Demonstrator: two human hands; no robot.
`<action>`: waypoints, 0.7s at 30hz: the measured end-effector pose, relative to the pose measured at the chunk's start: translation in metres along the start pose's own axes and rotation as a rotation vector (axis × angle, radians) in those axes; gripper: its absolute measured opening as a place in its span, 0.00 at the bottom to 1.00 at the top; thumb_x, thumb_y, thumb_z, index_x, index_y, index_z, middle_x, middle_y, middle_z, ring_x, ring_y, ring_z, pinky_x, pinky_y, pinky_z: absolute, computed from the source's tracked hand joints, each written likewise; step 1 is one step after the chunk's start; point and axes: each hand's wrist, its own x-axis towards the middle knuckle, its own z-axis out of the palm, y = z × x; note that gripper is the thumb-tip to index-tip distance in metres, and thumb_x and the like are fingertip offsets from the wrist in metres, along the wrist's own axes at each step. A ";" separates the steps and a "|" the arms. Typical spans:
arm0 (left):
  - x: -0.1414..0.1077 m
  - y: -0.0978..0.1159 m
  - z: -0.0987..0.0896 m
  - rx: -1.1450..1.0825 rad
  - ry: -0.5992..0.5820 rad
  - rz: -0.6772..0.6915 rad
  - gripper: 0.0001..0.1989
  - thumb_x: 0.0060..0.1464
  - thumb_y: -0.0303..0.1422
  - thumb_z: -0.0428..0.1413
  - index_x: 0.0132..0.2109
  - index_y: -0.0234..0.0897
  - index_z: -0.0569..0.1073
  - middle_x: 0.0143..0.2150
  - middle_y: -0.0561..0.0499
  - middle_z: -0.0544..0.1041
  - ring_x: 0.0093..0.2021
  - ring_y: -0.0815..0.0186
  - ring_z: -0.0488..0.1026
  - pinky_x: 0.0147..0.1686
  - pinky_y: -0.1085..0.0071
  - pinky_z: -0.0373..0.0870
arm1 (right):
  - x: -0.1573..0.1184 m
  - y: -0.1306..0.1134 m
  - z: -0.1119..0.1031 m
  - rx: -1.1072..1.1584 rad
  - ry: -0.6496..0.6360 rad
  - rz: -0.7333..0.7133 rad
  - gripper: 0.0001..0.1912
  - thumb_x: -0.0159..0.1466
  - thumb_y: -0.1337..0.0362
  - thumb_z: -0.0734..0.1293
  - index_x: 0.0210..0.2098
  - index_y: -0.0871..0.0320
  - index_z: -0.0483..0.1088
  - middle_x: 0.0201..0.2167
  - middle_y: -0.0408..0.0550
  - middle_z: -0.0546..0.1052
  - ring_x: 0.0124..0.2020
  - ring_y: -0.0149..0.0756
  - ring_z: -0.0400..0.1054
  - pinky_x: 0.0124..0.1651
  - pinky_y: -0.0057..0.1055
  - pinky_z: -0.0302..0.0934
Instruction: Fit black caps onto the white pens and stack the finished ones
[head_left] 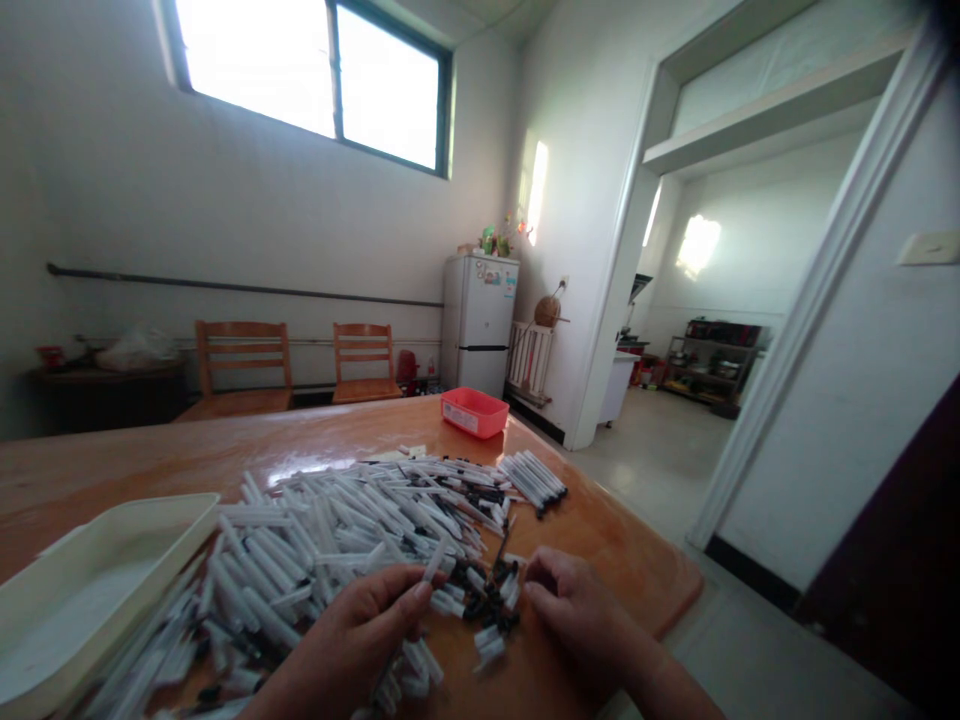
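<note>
My left hand (382, 615) pinches a whitish pen barrel (435, 560) between thumb and fingers, its upper end pointing up. To the right, my right hand (566, 600) is closed beside the small black and clear caps (491, 600); whatever its fingertips hold is hidden or too small to name. A large pile of whitish pen barrels (322, 530) spreads behind and to the left of my hands. At the pile's far right, several pens with black ends (534, 478) lie side by side in a row.
A cream tray (187, 525) stands at the left on the wooden table (615, 530). Near the table's far edge is a red plastic basket (475, 414). Two wooden chairs (244, 365) and a fridge (484, 320) stand beyond, with a doorway on the right.
</note>
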 end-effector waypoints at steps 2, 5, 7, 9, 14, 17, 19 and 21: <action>0.000 -0.001 -0.001 0.008 0.007 -0.004 0.24 0.54 0.51 0.58 0.47 0.37 0.81 0.29 0.53 0.71 0.30 0.67 0.63 0.31 0.74 0.60 | -0.002 -0.003 0.002 0.023 -0.026 -0.027 0.05 0.57 0.70 0.64 0.30 0.57 0.72 0.28 0.43 0.75 0.30 0.34 0.68 0.33 0.27 0.56; 0.001 -0.001 -0.001 0.011 0.000 -0.007 0.23 0.55 0.51 0.58 0.47 0.38 0.80 0.30 0.53 0.72 0.31 0.67 0.64 0.31 0.74 0.60 | -0.006 -0.008 0.004 0.058 -0.083 -0.113 0.07 0.55 0.73 0.64 0.31 0.57 0.72 0.30 0.43 0.76 0.32 0.34 0.69 0.35 0.26 0.57; 0.002 -0.002 -0.001 -0.002 -0.007 0.000 0.23 0.56 0.50 0.58 0.47 0.38 0.80 0.29 0.54 0.72 0.31 0.68 0.63 0.31 0.75 0.59 | -0.009 -0.009 0.004 0.052 -0.110 -0.141 0.09 0.54 0.74 0.64 0.31 0.56 0.72 0.32 0.43 0.76 0.34 0.35 0.69 0.36 0.26 0.57; 0.002 -0.002 -0.001 -0.012 -0.012 0.012 0.22 0.56 0.50 0.58 0.46 0.37 0.81 0.30 0.53 0.72 0.31 0.68 0.63 0.31 0.75 0.59 | -0.011 -0.009 0.004 0.031 -0.120 -0.139 0.09 0.54 0.74 0.64 0.32 0.56 0.73 0.32 0.43 0.76 0.34 0.35 0.68 0.36 0.26 0.56; 0.003 -0.007 -0.002 -0.009 -0.020 0.026 0.22 0.56 0.49 0.58 0.47 0.36 0.80 0.29 0.54 0.70 0.29 0.68 0.61 0.30 0.75 0.57 | -0.011 -0.008 0.004 -0.024 -0.137 -0.110 0.07 0.55 0.71 0.67 0.33 0.56 0.72 0.31 0.43 0.75 0.32 0.34 0.66 0.34 0.26 0.55; 0.002 -0.007 -0.001 -0.022 -0.034 0.031 0.22 0.56 0.49 0.58 0.47 0.36 0.80 0.28 0.55 0.69 0.29 0.69 0.60 0.29 0.75 0.57 | -0.010 -0.009 0.005 -0.056 -0.126 -0.109 0.05 0.56 0.71 0.66 0.31 0.57 0.71 0.31 0.43 0.75 0.33 0.34 0.66 0.35 0.27 0.55; 0.001 -0.004 0.000 -0.027 -0.031 0.019 0.22 0.56 0.49 0.58 0.46 0.36 0.80 0.28 0.55 0.69 0.29 0.69 0.60 0.29 0.75 0.56 | -0.010 -0.011 0.005 -0.073 -0.114 -0.111 0.04 0.56 0.71 0.66 0.30 0.57 0.70 0.31 0.44 0.75 0.32 0.34 0.66 0.35 0.27 0.55; -0.001 0.001 0.001 -0.034 -0.025 0.008 0.22 0.55 0.50 0.58 0.46 0.36 0.81 0.27 0.55 0.68 0.28 0.69 0.59 0.28 0.76 0.56 | -0.011 -0.012 0.004 -0.066 -0.107 -0.113 0.03 0.57 0.70 0.66 0.29 0.57 0.69 0.30 0.44 0.75 0.32 0.34 0.66 0.35 0.28 0.56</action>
